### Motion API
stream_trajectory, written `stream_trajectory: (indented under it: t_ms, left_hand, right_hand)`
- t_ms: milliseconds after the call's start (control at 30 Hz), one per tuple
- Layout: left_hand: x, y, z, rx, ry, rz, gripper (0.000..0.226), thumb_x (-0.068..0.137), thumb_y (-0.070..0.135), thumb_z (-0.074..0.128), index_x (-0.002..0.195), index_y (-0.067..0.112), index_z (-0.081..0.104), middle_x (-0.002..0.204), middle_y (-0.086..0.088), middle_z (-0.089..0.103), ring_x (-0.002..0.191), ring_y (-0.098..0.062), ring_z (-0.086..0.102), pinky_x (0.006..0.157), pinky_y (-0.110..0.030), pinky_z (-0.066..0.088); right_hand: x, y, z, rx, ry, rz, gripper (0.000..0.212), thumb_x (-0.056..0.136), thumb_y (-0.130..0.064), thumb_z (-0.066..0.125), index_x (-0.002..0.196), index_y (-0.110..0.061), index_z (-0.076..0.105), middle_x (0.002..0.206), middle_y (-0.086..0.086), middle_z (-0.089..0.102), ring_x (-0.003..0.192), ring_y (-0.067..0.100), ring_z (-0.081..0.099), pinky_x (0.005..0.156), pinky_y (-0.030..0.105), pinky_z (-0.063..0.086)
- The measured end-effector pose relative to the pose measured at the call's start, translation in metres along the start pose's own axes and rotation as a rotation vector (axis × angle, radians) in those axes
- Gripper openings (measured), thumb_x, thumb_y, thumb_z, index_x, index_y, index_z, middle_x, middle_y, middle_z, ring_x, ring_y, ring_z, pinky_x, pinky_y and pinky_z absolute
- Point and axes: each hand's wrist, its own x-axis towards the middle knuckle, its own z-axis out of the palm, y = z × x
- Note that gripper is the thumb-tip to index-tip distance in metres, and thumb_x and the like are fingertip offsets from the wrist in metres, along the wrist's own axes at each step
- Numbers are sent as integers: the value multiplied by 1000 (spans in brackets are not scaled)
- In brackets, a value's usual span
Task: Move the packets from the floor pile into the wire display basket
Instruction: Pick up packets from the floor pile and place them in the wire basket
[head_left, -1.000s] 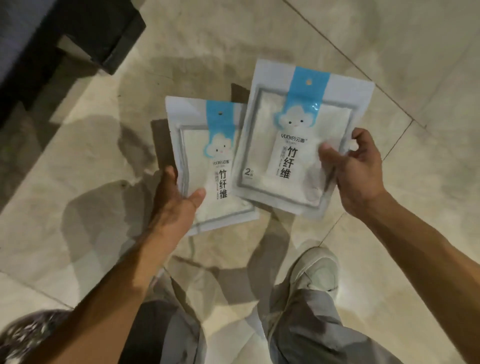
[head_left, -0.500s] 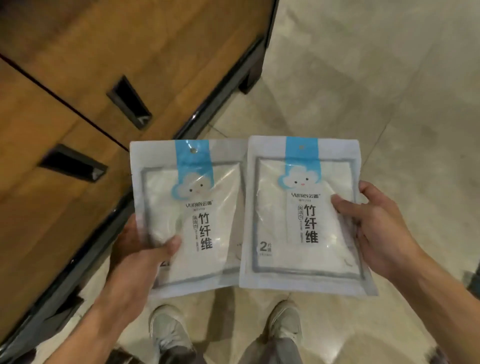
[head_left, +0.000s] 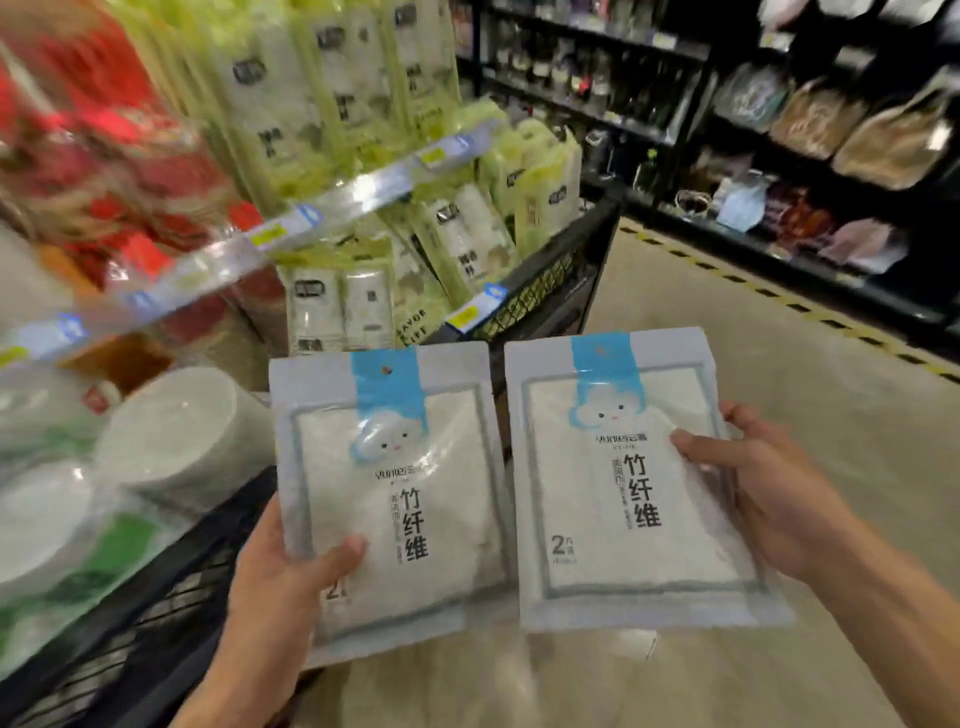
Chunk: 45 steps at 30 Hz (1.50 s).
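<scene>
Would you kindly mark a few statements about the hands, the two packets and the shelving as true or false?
1. Each hand holds one packet. True: the left hand grips the left packet, the right hand the right packet.
2. Both packets already lie in the wire basket. False: they are held in the air, in front of the wire basket.
3. Each packet has a blue strip at its top. True.
4. The left thumb presses the packet's top edge. False: it lies near the lower left corner.
5. The stacked white plates sit at the right. False: they are at the left.
</scene>
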Motion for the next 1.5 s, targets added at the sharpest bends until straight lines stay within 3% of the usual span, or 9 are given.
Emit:
stream_trajectory:
  t_ms: [167,267,500,600,700,800,1133,1367,1500]
  left_hand:
    - [-62,99,-71,-1,140,100,71,49,-5,85,115,15,67,104,-15,77,98,-41,73,81,-53,62]
    - [-96,146,-112,-36,260,187,61,55,-11,86,106,15,67,98,-12,78,90,-37,73,60,-30,62]
    - [-196,223,-182,-205,466,378,99,35,35,100,125,17,64,113,-13,76,100,-34,75,79,-48,63]
    - [-247,238,-192,-249,566,461,63,65,7,82,125,17,64,115,-12,76,103,-36,73,76,-44,64]
    - [-299,237,-197,-285,702,469,63,67,-5,71,126,15,63,114,-12,76,100,-34,74,73,-43,64]
    - [-356,231,-197,-305,850,472,66,65,0,75,127,16,62,114,-13,76,100,-36,74,72,-44,64]
    - [-546,185,-208,-371,1226,474,58,61,1,77,116,15,63,107,-13,77,91,-32,76,68,-40,65]
    - [-695,134,-246,-409,1409,417,47,73,-6,71,115,12,60,100,-14,78,86,-34,77,64,-43,65]
    - [-785,98,-269,-390,1516,401,66,58,-3,82,119,11,61,104,-13,78,89,-35,76,63,-39,64]
  right_hand:
    - [-76,-91,81,-10,-178,-110,30,92,3,66,115,-15,61,103,16,78,85,32,77,60,39,64]
    - [-114,-129,129,-25,-289,-183,28,92,5,65,114,-12,60,98,17,79,75,28,78,53,34,61]
    - [-177,-187,230,-102,-627,-324,32,89,5,69,115,-13,62,90,10,80,71,24,77,56,34,62]
    - [-205,-199,262,-119,-786,-376,30,88,7,69,109,-13,62,81,7,79,63,20,75,52,30,59]
    - [-235,-199,286,-132,-939,-385,30,88,10,66,111,-9,63,85,8,79,67,20,75,56,30,61]
    - [-268,-190,304,-167,-1058,-399,30,88,7,68,113,-9,65,99,15,79,79,26,77,67,38,64]
    - [-415,-108,338,-239,-1404,-271,33,87,4,72,116,-11,62,96,18,78,78,33,78,58,38,62]
    - [-557,-10,354,-280,-1585,-214,37,87,3,72,121,-10,62,104,20,77,92,43,75,88,60,59]
    - [-643,46,359,-336,-1663,-182,34,90,1,71,120,-10,61,99,19,78,87,40,76,72,50,64]
